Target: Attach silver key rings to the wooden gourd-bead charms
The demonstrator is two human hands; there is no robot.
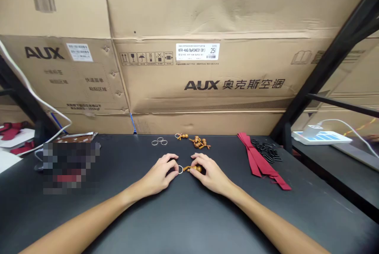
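Note:
Between my fingertips, low over the black table, a silver key ring (pixel 181 169) is pinched by my left hand (pixel 164 173). Just right of it, my right hand (pixel 209 171) closes its thumb and fingers on a small wooden gourd pendant (pixel 197 169) with an orange-brown cord. The cord's end lies close to the ring; whether it passes through the ring I cannot tell. Farther back are several loose gourd pendants (pixel 199 142) in a pile. Beside them sits another gourd pendant (pixel 184 136) with a ring at its cord. Three loose key rings (pixel 160 141) lie to the left.
Red ribbon strips (pixel 260 155) and a heap of black buckle-like pieces (pixel 268 150) lie at the right. A blurred packet (pixel 71 159) is at the left. Large cardboard boxes (pixel 201 76) stand behind the table, with black frame posts (pixel 314 76) at both sides and a power strip (pixel 322 137) beyond.

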